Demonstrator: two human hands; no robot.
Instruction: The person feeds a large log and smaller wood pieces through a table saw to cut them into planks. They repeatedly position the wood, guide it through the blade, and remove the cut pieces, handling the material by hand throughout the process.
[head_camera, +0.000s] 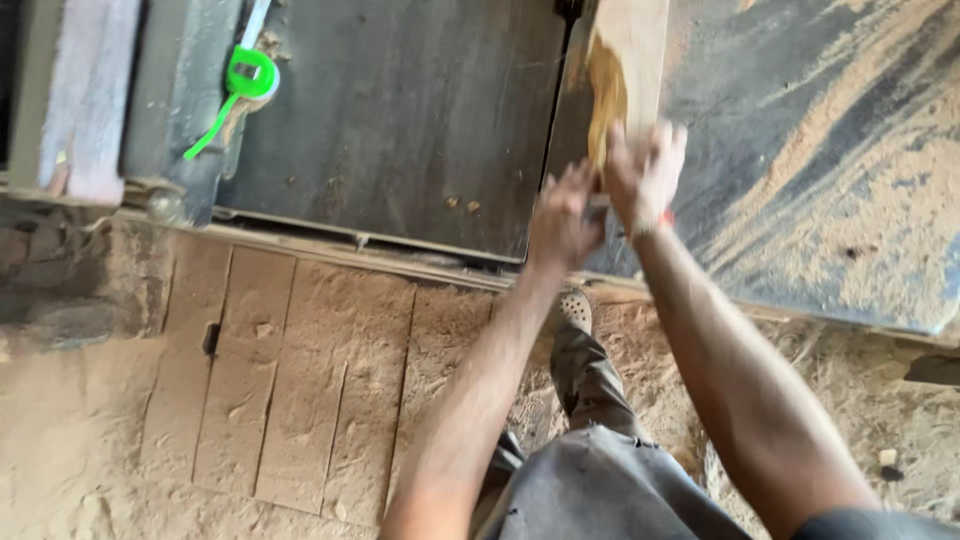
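Note:
A pale wooden plank (625, 55) lies on a dark metal saw table (400, 110), running away from me along a narrow slot. My left hand (560, 222) grips the plank's near end from the left side. Just beside it, my right hand (645, 175) presses on the same end, fingers spread over the wood; a red band sits at its wrist. Both hands are blurred by motion. A brown bark-like streak runs along the plank's near part.
Sawdust covers the table's right side (850, 180) and the floor planks (290, 380) below. A bright green strap (240, 90) lies on a metal part at upper left. My leg and shoe (575, 310) stand by the table edge.

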